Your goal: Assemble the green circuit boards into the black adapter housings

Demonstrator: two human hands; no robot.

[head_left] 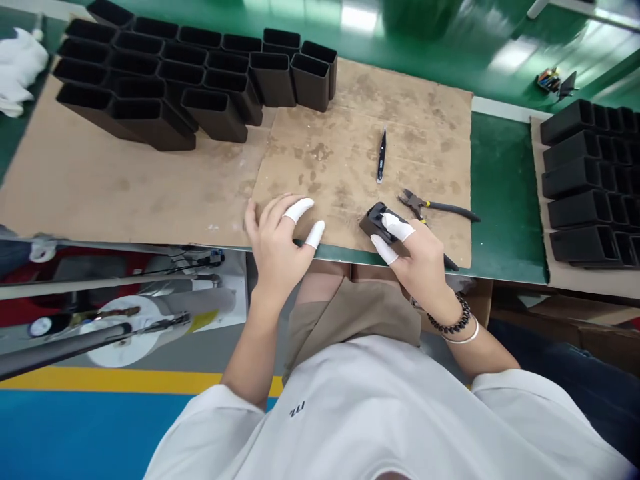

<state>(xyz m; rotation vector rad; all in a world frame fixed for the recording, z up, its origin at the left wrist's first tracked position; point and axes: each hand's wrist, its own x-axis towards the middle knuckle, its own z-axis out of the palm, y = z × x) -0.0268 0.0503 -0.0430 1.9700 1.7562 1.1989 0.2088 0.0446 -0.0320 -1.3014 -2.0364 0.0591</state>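
My left hand [280, 233] rests at the front edge of the cardboard, fingers apart and holding nothing; white finger cots cover its thumb and index finger. My right hand [417, 257], with the same white cots, pinches a short black rectangular part [373, 223] between thumb and index finger. Its near side is hidden by the fingers. Just beyond that hand lie side cutters [414, 202] with black and yellow handles, one handle passing behind the hand. Farther back on the cardboard [345, 167] a pair of black tweezers [381, 157] points away from me.
Many hollow black rectangular tubes [215, 110] stand at the back left of the cardboard. More black tubes [575, 180] are grouped at the right. A white cloth [20, 70] lies at the far left. Below the table's left part is a white cylinder [130, 330].
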